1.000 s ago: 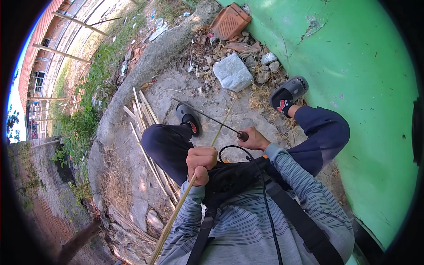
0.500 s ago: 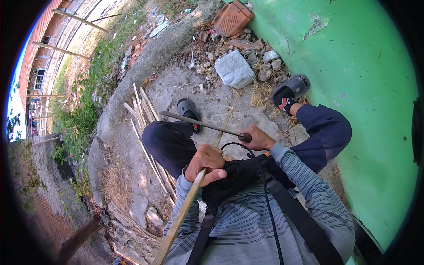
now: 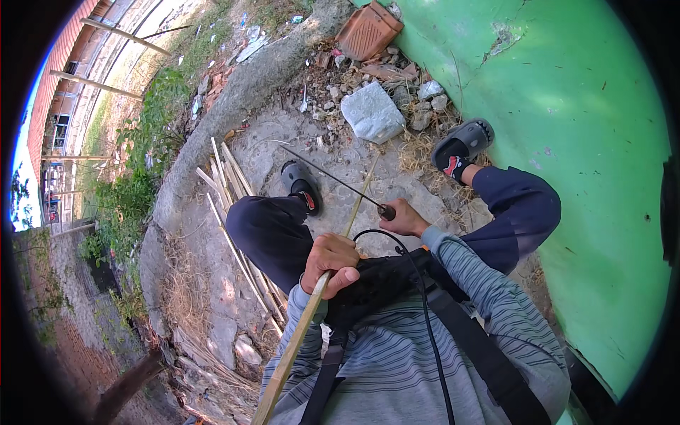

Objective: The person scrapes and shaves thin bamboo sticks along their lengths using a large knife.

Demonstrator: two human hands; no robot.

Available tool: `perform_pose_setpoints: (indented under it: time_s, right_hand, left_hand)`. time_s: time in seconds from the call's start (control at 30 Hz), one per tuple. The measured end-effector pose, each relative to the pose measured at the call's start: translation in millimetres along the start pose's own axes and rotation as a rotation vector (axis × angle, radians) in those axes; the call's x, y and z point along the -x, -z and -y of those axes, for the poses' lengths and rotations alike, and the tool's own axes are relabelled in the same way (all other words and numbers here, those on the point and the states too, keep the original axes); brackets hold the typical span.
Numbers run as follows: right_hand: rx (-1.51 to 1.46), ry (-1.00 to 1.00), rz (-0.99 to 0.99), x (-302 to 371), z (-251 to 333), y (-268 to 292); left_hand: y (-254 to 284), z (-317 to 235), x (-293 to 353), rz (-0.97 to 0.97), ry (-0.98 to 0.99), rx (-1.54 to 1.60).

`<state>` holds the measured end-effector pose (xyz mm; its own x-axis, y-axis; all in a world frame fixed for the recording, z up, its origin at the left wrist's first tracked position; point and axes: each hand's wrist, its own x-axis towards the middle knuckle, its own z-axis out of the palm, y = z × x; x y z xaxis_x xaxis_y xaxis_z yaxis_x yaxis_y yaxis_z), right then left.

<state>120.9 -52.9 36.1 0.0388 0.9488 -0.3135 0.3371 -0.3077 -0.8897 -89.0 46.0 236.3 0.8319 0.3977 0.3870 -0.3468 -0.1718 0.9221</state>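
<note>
A long pale bamboo strip [image 3: 297, 338] runs from the lower edge up between my knees, its far part thinner and slanting toward the white block. My left hand [image 3: 331, 258] is closed around the strip at its middle, thumb out along the side. In my right hand [image 3: 406, 218], the fingers wrap the dark round handle of a long knife [image 3: 329, 174]. Its narrow blade points up and left, seen nearly edge-on, and crosses over the strip's far part. Whether blade and strip touch, I cannot tell.
Several cut bamboo strips [image 3: 237, 244] lie on the ground by my left leg. A white block [image 3: 373, 113], rubble and an orange roof tile [image 3: 370, 32] sit ahead. A green wall [image 3: 595, 177] stands at the right. A black cable [image 3: 430, 319] hangs across my front.
The knife has turned from showing its flat side to nearly edge-on, and its tip has swung right and upward. My right hand has moved slightly; the left keeps its grip on the strip.
</note>
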Motion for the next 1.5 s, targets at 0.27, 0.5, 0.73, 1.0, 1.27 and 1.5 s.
perform_pose_setpoints:
  time_s: [0.27,0.5,0.73,1.0,1.27,1.5]
  right_hand:
    - [-0.025,0.152,0.038,8,11,1]
    - [0.045,0.007,-0.085,-9,-9,-2]
    - [-0.05,0.105,-0.087,-8,10,-15]
    - [-0.055,0.102,0.005,-7,19,-9]
    - [0.092,-0.009,-0.005,-16,-6,17]
    - [-0.029,-0.063,-0.079,-14,-31,-9]
  left_hand:
    - [-8,3,2,-0.026,-0.024,-0.026]
    - [-12,10,5,-0.149,-0.068,-0.044]
    - [-25,10,2,-0.424,-0.054,-0.093]
    - [-23,12,10,-0.546,-0.082,-0.024]
    - [-12,2,5,-0.087,-0.004,0.041]
    - [-13,2,3,-0.14,-0.04,0.055]
